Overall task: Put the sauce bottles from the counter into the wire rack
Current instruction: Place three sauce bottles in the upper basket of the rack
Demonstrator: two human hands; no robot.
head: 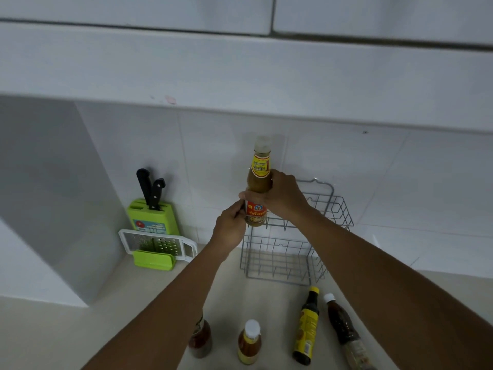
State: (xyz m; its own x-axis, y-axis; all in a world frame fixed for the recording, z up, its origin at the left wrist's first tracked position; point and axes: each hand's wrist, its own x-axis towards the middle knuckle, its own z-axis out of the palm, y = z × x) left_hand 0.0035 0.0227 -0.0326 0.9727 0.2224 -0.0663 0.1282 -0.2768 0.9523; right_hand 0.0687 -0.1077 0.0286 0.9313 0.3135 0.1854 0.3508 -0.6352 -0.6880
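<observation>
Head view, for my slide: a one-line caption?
Both hands hold a yellow-labelled sauce bottle over the wire rack.

Yellow-labelled sauce bottle upright above grey wire rack; four bottles on counter.

Two bare forearms reach into view from the near edge, one from the near left and one from the near right. Neither shows a sleeve, glove, watch, bracelet or ring. The left hand and the right hand are both uncovered, and the fingers are bare, with short nails where these can be seen.
</observation>
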